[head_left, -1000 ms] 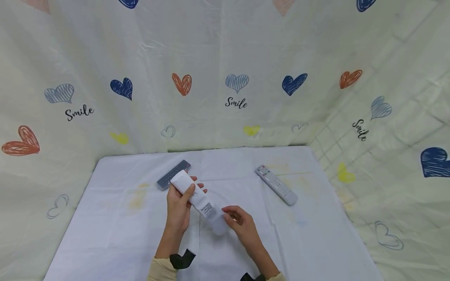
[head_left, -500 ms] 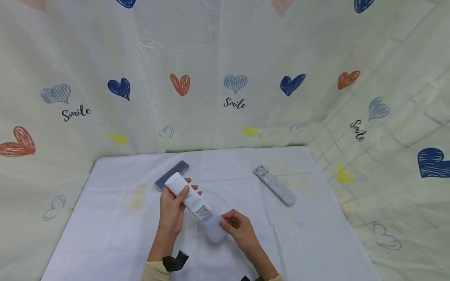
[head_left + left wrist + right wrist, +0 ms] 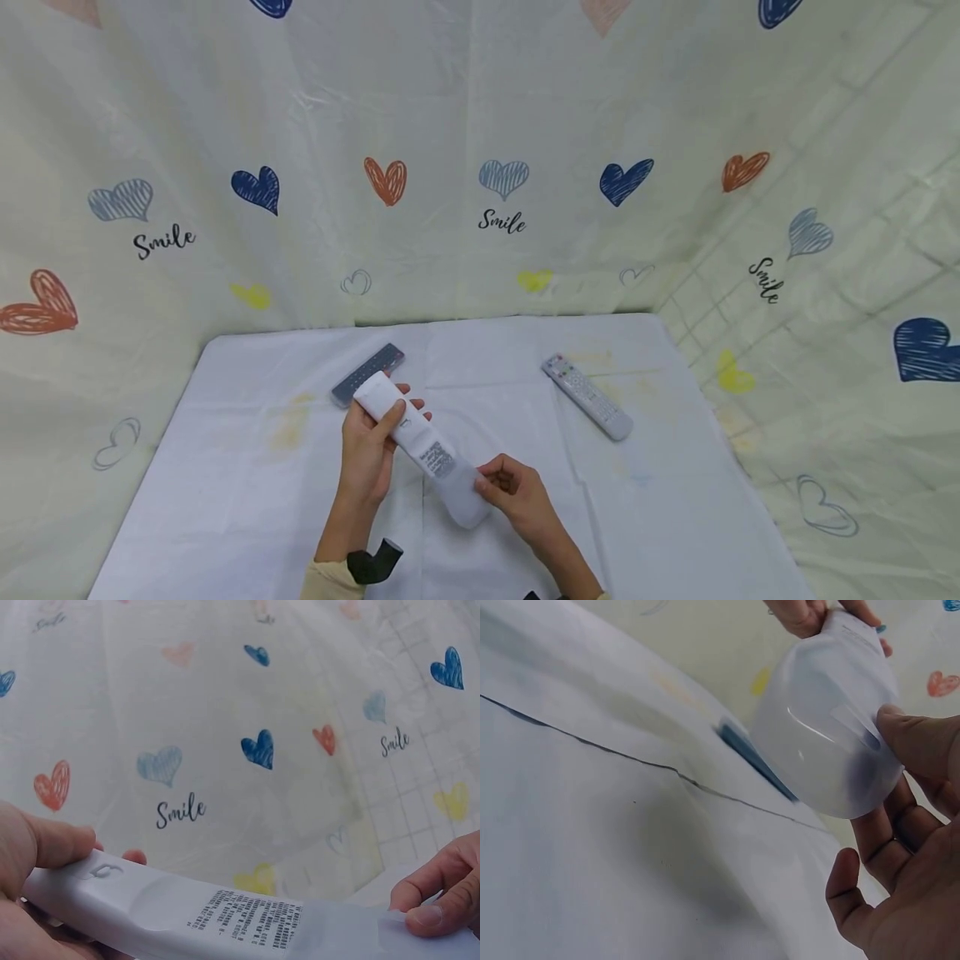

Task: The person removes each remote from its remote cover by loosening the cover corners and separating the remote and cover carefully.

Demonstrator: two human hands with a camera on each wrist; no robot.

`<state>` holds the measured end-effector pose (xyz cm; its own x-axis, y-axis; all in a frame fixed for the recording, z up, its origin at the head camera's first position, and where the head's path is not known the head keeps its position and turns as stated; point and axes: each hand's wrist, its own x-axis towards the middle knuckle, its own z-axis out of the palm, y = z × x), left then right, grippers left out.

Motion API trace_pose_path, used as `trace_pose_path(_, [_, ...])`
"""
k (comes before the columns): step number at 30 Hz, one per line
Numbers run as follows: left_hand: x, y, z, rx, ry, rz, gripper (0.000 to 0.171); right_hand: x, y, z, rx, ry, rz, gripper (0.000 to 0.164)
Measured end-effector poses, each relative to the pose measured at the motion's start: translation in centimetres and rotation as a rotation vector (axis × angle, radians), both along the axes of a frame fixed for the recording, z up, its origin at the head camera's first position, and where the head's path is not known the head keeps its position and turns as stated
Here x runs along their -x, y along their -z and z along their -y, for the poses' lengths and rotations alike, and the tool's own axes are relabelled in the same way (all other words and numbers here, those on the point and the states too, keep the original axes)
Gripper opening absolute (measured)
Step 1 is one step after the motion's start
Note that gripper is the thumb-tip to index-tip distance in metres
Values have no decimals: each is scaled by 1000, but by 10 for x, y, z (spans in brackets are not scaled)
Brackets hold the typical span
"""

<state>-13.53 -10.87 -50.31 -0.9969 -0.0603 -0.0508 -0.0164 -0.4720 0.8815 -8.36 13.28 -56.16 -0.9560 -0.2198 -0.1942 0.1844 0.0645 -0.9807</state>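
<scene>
In the head view my left hand holds a white remote control, its thumb lying across the upper part. The face with printed small text and an arrow-like mark is turned up in the left wrist view. Over the remote's lower end sits a translucent sleeve-like cover, which reaches past the printed label. My right hand pinches the edge of this cover between thumb and fingers. Seen from the right wrist, the cover has a rounded end and looks hollow there. The remote's button side is hidden.
A dark remote lies on the white-covered table, just behind my left hand. Farther right rests a grey remote. A curtain printed with hearts hangs behind the table and along its right side.
Both hands have shifted slightly toward me with the remote, the left hand also to the left. The cover's rounded end stands a little farther from the remote's upper end than before.
</scene>
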Motion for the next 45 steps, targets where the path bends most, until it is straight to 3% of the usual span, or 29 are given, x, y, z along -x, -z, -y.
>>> trace_pose_path(6, [0,1,3,5,-21,0,54,-1,0,-1,23,-29,10,32])
trace_pose_path(18, [-1,-1,6,-45,-53,-6,56,-8,3,-3,8,2,2,31])
trace_pose_path(24, [2,-11,19,-37,-183,-102,54,-15,10,-12,-11,94,33,29])
trace_pose_path(26, [3,-14,20,-10,-187,-118,54,-13,13,-14,-25,118,31,28])
trace_pose_path(30, [-2,-12,16,26,-144,-99,57,-4,19,-13,-49,128,-12,26])
trace_pose_path(39, [-14,-9,12,89,-162,-69,58,23,19,-6,-90,165,-44,18])
trace_pose_path(45, [-23,-8,11,110,-145,-45,57,51,21,-1,-111,191,-63,16])
